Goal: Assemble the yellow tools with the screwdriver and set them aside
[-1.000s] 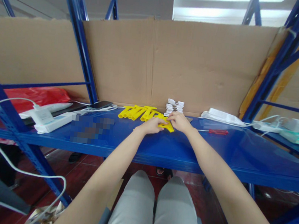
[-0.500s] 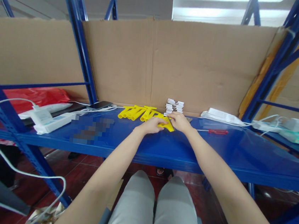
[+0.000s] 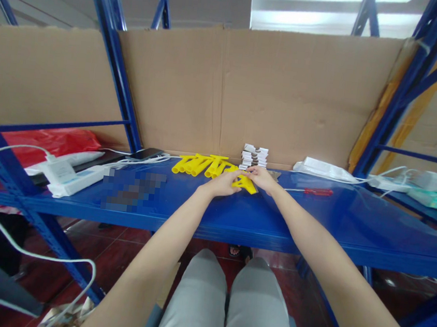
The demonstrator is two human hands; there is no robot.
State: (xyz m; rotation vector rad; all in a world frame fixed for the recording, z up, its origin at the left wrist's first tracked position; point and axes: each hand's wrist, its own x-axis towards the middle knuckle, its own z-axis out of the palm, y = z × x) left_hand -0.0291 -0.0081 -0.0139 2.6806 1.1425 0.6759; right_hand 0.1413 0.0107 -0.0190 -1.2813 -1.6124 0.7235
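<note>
Clock centred on the yellow piece in hand. My left hand (image 3: 223,184) is grasping a yellow piece (image 3: 247,187), thumb and fingers closing around it; smooth, plastic-looking, its flared end pointing to 4 o'clock. My right hand (image 3: 260,179) is bending its fingers in at the piece's 1 o'clock side, tips just about on it; can't tell whether they are pinching it or only touching. The piece is sitting between my two hands, low over the glossy blue surface (image 3: 267,220).

At 10 o'clock a row of yellow tubes (image 3: 187,165) is lying slanted, round hollow mouths facing me, flat cross-ends at the back. At 12 o'clock a stack of white pieces (image 3: 254,159) is standing just behind my hands, thin, flat layers with curved notches. At 3 o'clock a screwdriver (image 3: 318,191) is lying with its slick red translucent handle outward, thin metal shaft toward my right wrist. At 2 o'clock a white packet (image 3: 325,169) is resting, long and wrinkled. Behind it all, matt brown cardboard (image 3: 288,93) is standing upright, creased down the middle.
</note>
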